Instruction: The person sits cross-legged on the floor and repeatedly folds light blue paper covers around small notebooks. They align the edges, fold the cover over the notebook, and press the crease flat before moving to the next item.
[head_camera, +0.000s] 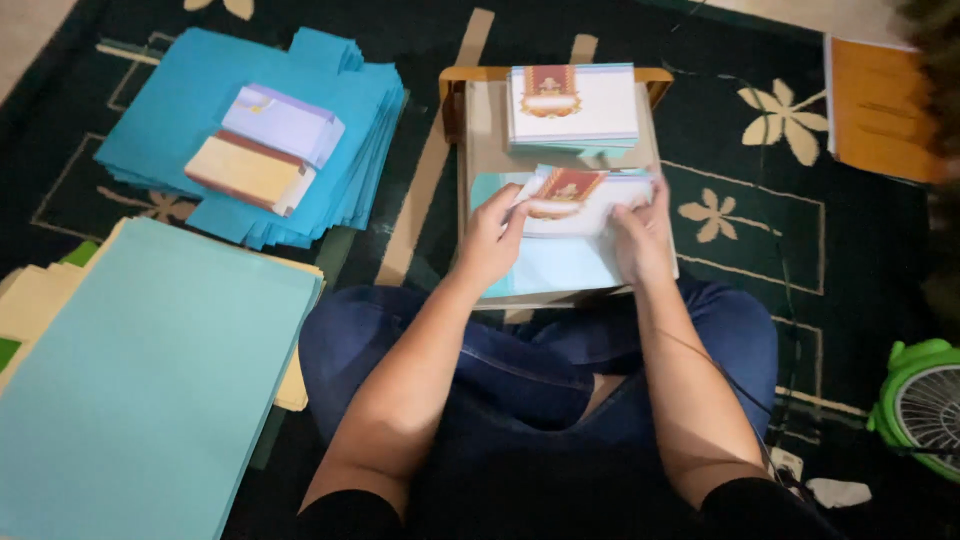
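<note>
Fingertips of the left hand (490, 240) pinch the near-left corner of a small stack of white cards (580, 200) with a red-and-gold emblem; the right hand (640, 235) closes on its right edge, thumb on top. The stack lies over a pale blue sheet (560, 265) on a low wooden table (480, 120), its long axis running left to right, tilted slightly, emblem toward the far edge. Squaring it well likely calls for even pressure from both sides. A second card stack (575, 105) sits beyond.
</note>
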